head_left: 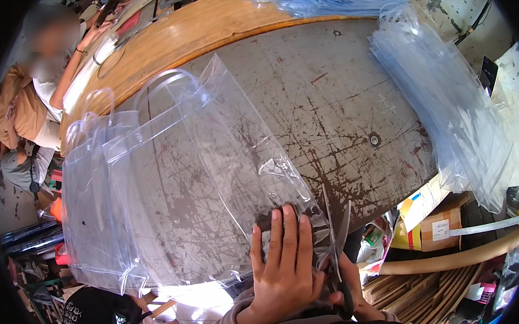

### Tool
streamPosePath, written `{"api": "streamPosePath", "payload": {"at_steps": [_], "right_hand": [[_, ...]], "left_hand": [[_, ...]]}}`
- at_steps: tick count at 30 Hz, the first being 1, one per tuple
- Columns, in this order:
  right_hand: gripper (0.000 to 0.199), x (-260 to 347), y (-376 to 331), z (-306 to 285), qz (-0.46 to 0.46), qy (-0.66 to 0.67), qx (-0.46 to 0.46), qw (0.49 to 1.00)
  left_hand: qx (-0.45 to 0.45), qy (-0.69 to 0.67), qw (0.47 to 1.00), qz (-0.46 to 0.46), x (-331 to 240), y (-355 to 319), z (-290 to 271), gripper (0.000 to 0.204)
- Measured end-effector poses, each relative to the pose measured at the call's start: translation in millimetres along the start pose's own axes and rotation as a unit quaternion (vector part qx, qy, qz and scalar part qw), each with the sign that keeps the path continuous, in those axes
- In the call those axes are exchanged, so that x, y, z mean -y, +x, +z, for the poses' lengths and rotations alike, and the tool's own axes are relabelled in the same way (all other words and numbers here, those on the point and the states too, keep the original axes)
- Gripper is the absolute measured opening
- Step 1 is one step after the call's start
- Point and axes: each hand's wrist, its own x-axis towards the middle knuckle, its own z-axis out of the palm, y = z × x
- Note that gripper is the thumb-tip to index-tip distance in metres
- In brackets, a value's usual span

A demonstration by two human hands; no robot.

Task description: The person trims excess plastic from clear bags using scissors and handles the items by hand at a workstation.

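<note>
Across scratched tabletop (346, 108); clear glossy bag (231, 130); left fingers (289, 238) released, flat; right fingers (350, 275) grasping dark-handled scissors (342, 235)

A clear plastic bag (231, 142) with a looped handle is laid out across the left part of the scarred grey worktable (335, 95). Dark-handled scissors (343, 229) are held beside its right side, near the worktable's near edge, blades parted and pointed away.

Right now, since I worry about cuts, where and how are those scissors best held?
Probably hold the scissors by their black handles, coming from the near side, as the right hand does: the parted blades point away from the person.
</note>
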Motion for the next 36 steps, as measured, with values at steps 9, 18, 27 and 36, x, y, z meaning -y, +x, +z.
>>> {"api": "streamPosePath", "payload": {"at_steps": [9,18,27,36], "right_hand": [[0.08,8,-4,0,0.002,0.013,-0.008,1.0],[0.076,23,-6,-20,0.043,-0.053,0.028,0.997],[0.068,26,-10,-22,0.047,-0.096,0.014,0.994],[0.069,36,-2,-20,0.046,-0.084,0.038,0.995]], "left_hand": [[0.002,0.011,1.0,0.004,-1,3,-3,0.068],[0.013,0.022,1.0,0.004,-1,0,-2,0.069],[0.015,0.023,1.0,0.0,-1,0,-1,0.068],[0.0,0.023,1.0,0.012,1,-6,1,0.067]]}}
